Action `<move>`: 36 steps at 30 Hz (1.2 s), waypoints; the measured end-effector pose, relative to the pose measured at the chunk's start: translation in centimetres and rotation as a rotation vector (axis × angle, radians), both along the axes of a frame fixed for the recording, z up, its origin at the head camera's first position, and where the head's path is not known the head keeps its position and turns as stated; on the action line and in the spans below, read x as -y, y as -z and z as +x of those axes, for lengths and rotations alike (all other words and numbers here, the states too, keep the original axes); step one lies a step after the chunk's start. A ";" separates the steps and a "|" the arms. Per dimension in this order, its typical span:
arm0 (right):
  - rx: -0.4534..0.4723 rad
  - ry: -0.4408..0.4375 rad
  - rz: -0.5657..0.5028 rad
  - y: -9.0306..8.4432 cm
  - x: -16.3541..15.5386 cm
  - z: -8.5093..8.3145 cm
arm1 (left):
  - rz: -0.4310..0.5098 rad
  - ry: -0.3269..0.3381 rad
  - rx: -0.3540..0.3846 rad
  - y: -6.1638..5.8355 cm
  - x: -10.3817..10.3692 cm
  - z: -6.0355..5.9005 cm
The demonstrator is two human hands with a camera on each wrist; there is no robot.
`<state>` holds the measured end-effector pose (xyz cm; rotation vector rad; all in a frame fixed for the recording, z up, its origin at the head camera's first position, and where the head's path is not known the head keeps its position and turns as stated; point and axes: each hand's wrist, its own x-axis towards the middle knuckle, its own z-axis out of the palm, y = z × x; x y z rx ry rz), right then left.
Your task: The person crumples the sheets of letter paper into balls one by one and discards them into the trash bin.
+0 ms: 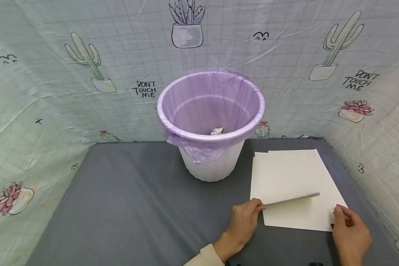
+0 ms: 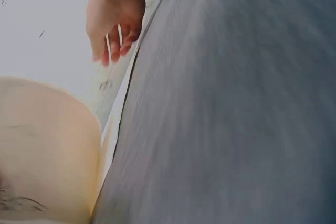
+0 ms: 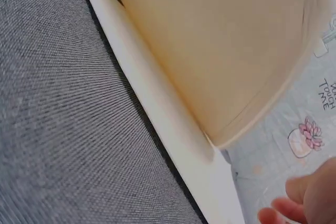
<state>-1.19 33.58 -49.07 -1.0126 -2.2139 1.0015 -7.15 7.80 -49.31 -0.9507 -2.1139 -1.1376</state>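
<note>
A pile of cream-white paper sheets (image 1: pixel 292 170) lies at the right of the table. My left hand (image 1: pixel 244 221) pinches the near left corner of the top sheet of paper (image 1: pixel 286 188), whose near edge is raised and bowed above the pile. The right wrist view shows the underside of this raised sheet (image 3: pixel 215 40) over the flat paper (image 3: pixel 157 98) below. My right hand (image 1: pixel 350 231) is beside the pile's near right corner, fingers loosely bent. Seen from the left wrist, that right hand (image 2: pixel 115 22) hangs with its fingers slightly spread and nothing between them.
Behind and left of the paper stands a white bin (image 1: pixel 211 162) with a purple liner (image 1: pixel 219 88); a crumpled white scrap (image 1: pixel 217 131) is inside. Dark grey cloth (image 1: pixel 136 207) covers the table. A cactus-print curtain (image 1: pixel 126 44) encloses the back and sides.
</note>
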 end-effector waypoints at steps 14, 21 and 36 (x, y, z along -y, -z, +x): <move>-0.174 -0.443 -0.011 -0.2 3.1 -1.4 | 0.394 0.036 -0.069 -2.5 6.1 -0.3; -0.251 -0.713 -0.027 -1.9 3.8 -2.5 | 0.367 0.160 -0.235 -6.5 8.6 0.8; -0.671 -1.051 0.000 -10.0 6.6 -3.2 | 0.407 0.214 -0.167 -11.0 15.2 0.9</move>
